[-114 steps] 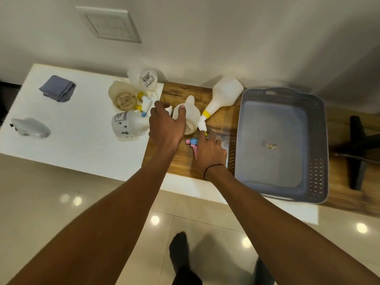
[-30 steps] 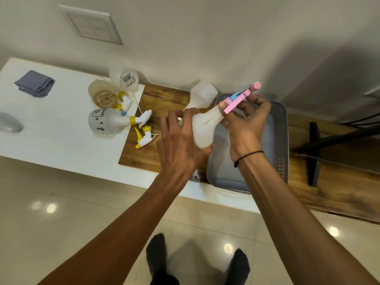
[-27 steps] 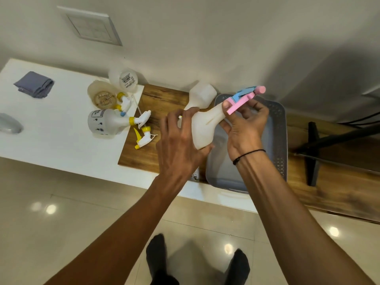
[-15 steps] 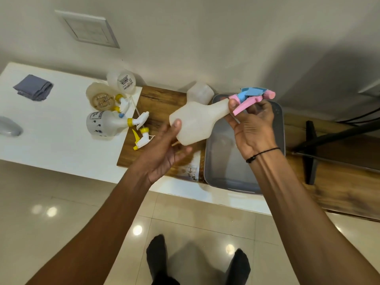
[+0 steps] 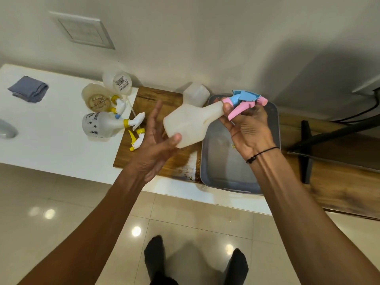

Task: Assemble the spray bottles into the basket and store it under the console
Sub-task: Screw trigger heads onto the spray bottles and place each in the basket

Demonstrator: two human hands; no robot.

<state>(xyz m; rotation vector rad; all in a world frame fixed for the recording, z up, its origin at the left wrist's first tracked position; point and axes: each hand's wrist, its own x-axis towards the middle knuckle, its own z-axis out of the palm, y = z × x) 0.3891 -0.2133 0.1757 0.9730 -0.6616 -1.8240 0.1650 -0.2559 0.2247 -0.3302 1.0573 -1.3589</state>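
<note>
White counter (image 5: 51,147), wood inlay at centre. Grey basket (image 5: 276,124) centre-right, nothing in it but a small scrap. Translucent bottle (image 5: 189,125) held tilted in mid-frame above the basket's left edge. Right hand (image 5: 249,128) pinches its neck below the pink-and-blue trigger head (image 5: 244,100). Left hand (image 5: 156,138) spread, thumb tip touching the base. Three more bottles left of centre; loose yellow trigger (image 5: 136,139) beside them. Advice: check the head is seated tight, then lay the bottle flat in the basket.

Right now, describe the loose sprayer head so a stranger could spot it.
Find the wooden board left of the grey basket. On its left edge lies a yellow-and-white trigger head, beside the labelled bottle. It alone is attached to no bottle.
</note>
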